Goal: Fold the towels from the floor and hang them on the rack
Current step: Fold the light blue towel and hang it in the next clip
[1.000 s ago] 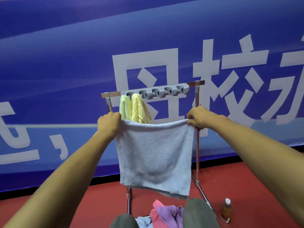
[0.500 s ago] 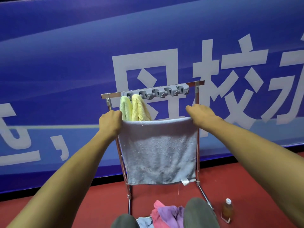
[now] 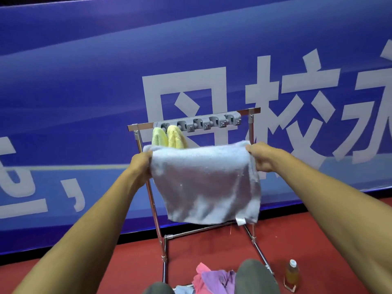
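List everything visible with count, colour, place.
Held towel: one, pale blue-grey, between both hands.
Hung towels: two, yellow-green and yellow, rack's left hooks.
Rack: one, chrome, before the banner.
Hook strip: one, grey, rack's top bar.
Floor towels: three, pink, purple, pale blue, at rack's foot.
Bottle: one, amber, floor right of rack.
Banner: one, blue, white characters, behind.
Knees: two, grey, bottom edge.
Left hand: one, gripping towel's left edge.
Right hand: one, gripping its right edge.

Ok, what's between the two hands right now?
The light blue towel spans the whole gap. The left hand grips one upper corner, the right hand the other, and it hangs in front of the rack. The head view shows it.
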